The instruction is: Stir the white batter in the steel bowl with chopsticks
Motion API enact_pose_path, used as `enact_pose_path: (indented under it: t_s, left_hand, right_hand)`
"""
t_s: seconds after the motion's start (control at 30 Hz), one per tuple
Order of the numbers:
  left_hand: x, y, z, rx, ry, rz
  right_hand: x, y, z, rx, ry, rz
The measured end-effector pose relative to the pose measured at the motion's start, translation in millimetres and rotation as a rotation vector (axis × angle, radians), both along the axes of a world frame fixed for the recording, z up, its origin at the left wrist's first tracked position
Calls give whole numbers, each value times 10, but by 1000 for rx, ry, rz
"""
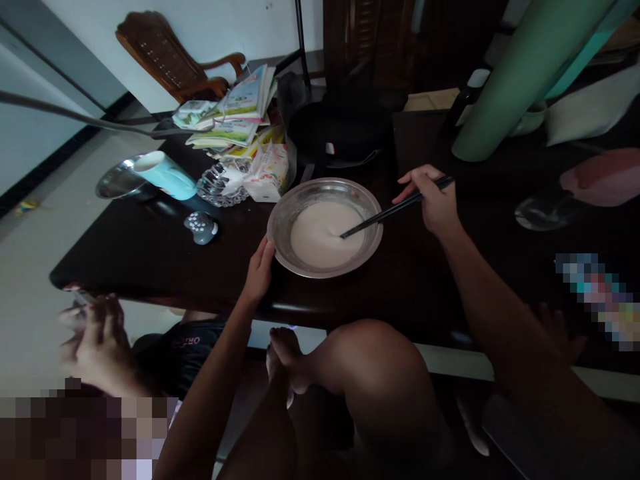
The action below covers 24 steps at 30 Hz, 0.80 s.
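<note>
A wide metal bowl (295, 207) holding pale, smooth batter (320, 237) sits on the dark table (150, 253) in front of me. My left hand (260, 270) grips the bowl's near left rim, fingers curled on it. My right hand (433, 200) is closed around black chopsticks (395, 210), whose tips dip into the batter near its middle right. My raised knee (373, 373) is below the table's front edge.
Another person's hand (93, 340) is at the lower left. Behind the bowl lie a teal cup (167, 175), a glass dish (220, 183), snack packets (267, 172), stacked booklets (240, 110), a small grey gadget (201, 227) and a black pan (340, 130). A green cylinder (520, 73) stands far right.
</note>
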State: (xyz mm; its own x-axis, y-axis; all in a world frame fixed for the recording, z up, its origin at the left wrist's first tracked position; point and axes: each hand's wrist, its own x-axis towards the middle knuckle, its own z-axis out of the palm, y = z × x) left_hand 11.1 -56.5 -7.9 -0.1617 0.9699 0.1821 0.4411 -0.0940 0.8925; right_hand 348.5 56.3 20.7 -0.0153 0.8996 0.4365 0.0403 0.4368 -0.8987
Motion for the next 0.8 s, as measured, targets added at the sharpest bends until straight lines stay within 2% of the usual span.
enact_pose_path:
  t_s: [0.2, 0.4, 0.5, 0.67, 0.8]
  left_hand:
    - [-5, 1, -6, 8, 11, 2]
    - [-9, 9, -14, 6, 6, 2]
    - [-17, 13, -31, 5, -9, 0]
    - [-16, 11, -31, 13, 4, -10]
    - [-2, 6, -7, 10, 7, -2]
  right_hand:
    - [-246, -148, -9, -24, -93, 160]
    - [-4, -9, 14, -13, -33, -33]
    - [-7, -17, 6, -42, -58, 1]
    - [-236, -173, 25, -41, -127, 158]
    - [-147, -132, 54, -18, -126, 37]
